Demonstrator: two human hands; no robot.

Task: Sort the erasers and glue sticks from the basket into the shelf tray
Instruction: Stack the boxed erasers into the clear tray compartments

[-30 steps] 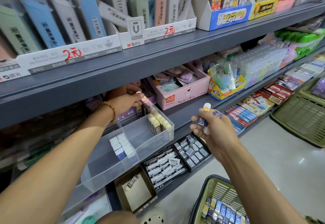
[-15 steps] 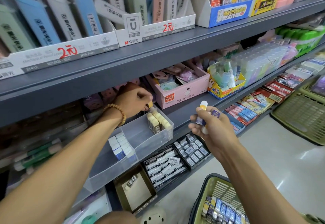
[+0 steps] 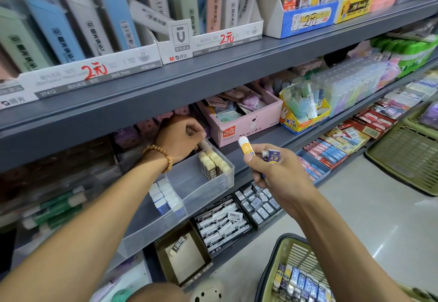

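From the head camera, the left hand (image 3: 180,136) sits at the back corner of the clear shelf tray (image 3: 196,190), knuckles up and fingers curled tight together; a pale sliver shows under the fingertips, but whether they pinch it cannot be told. A beaded bracelet (image 3: 159,157) circles that wrist. The right hand (image 3: 276,171) hovers in front of the shelf edge, thumb and fingers clamped round a glue stick (image 3: 246,146) with a white cap and orange body, and round a small blue eraser (image 3: 273,155) beside it. The tray's right compartment holds a row of cream-tipped erasers in dark sleeves (image 3: 214,163), standing upright against the front wall; the left compartment holds a stack of white and blue erasers (image 3: 166,195). Below, the green basket (image 3: 283,252) carries a row of blue-wrapped erasers (image 3: 301,282). Behind the tray stands a pink box (image 3: 248,124) of mixed stationery, and next to it a yellow box (image 3: 305,117) of pastel tubes. Compared with half a second ago, the left hand has sunk lower behind the cream erasers, and the item it carried a second ago no longer shows clearly; the right hand has tilted so the glue stick's cap points up and left.
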